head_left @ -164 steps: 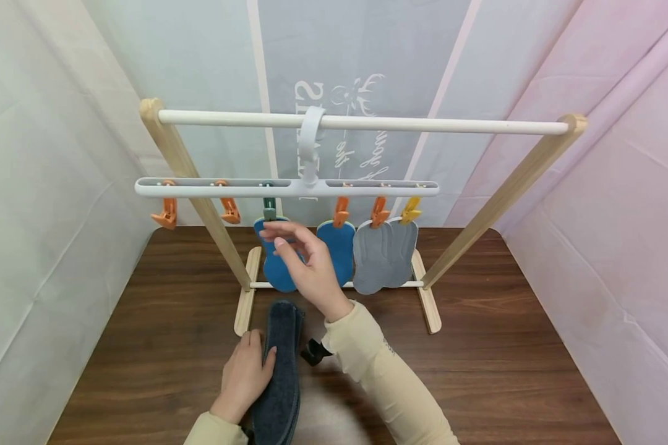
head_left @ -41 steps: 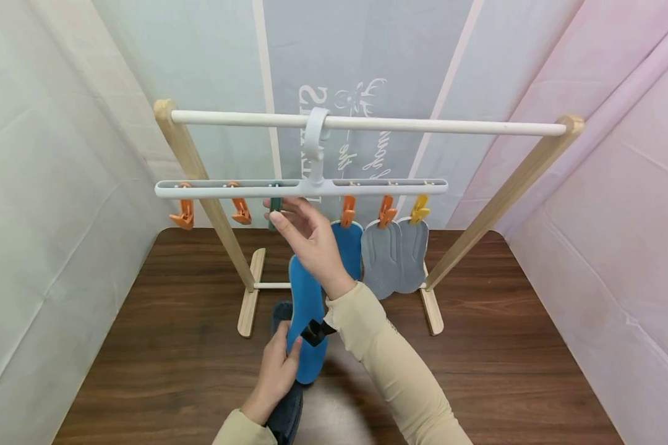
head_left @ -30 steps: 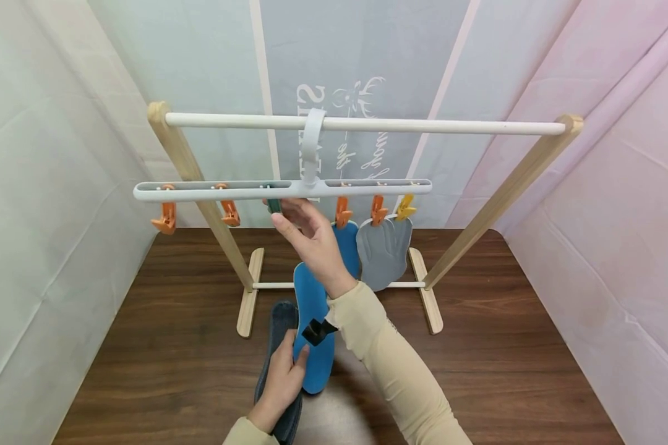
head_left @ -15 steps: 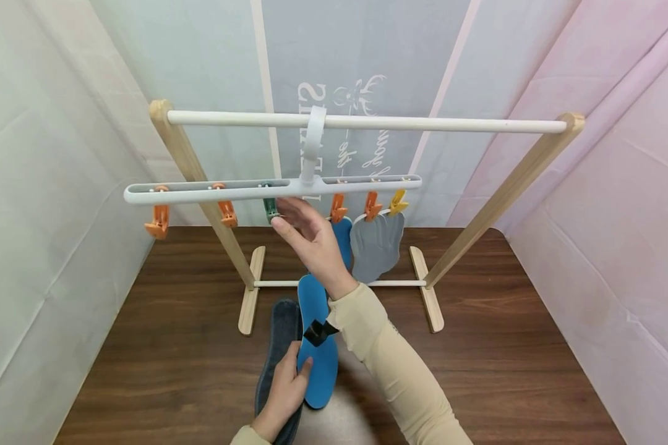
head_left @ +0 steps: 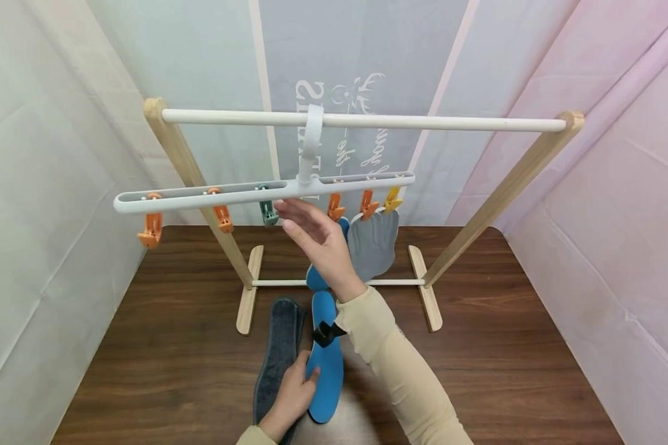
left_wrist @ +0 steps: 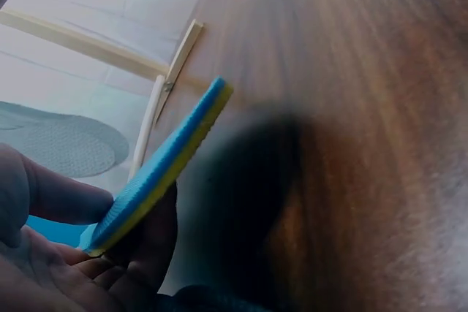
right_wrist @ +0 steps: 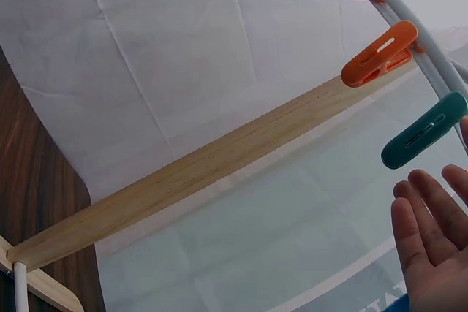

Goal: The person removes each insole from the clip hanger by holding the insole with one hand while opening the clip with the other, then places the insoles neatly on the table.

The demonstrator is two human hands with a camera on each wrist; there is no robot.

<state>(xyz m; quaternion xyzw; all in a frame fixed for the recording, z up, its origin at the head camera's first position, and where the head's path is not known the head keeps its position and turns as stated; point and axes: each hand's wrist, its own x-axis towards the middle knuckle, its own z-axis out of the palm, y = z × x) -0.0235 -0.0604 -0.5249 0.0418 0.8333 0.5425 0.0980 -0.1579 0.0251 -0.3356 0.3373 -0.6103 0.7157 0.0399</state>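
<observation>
The left grip (head_left: 295,392) pinched a blue insole (head_left: 329,389), its thumb on the blue face and fingers on the other side; a yellow layer showed along the edge. The insole pointed forward from this grip, over the bench (head_left: 479,352), well below the right grip (head_left: 320,240).

The right arm reached forward, its sleeve (head_left: 409,383) crossing from the lower right of the head view. The right grip was spread, fingers extended and thumb apart, with hold of nothing. Just left of its fingertips hung a green clip (head_left: 267,213); contact between them could not be determined. The hanger (head_left: 200,198) passed above this grip, two orange clips (head_left: 222,217) farther left.

A black wrist mount (head_left: 324,334) covered part of the held insole. Behind the right grip, another blue insole (head_left: 316,278) was largely hidden; a grey insole (head_left: 374,244) hung to its right. Dark insoles (head_left: 278,346) lay beside the left grip, partly covered by it and the wrist. A dark shape beyond that grip in the left wrist view was too blurred to identify.
</observation>
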